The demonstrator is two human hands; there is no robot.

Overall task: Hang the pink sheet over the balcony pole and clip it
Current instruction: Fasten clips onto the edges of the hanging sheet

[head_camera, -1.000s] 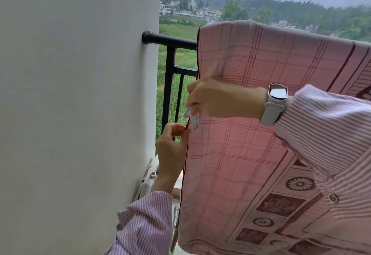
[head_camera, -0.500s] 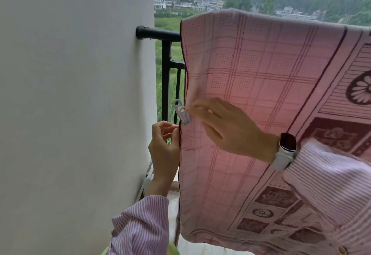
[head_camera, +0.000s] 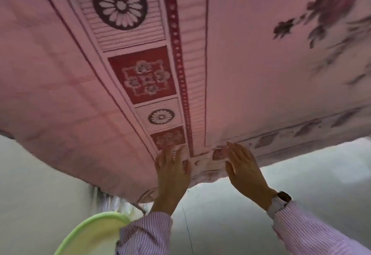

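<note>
Both hands have dropped from the side hem to the bottom edge of the pink sheet [head_camera: 200,70]. The left hand [head_camera: 172,168] and right hand [head_camera: 245,170] lie flat-fingered against it, no grip closed on anything. The peg is gone from view, so clipping looks done and smoothing begun.

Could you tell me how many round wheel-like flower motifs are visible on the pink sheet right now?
2. A large one sits near the sheet's top, and a small one lies lower in the same patterned band. Others may lie outside the view.
</note>
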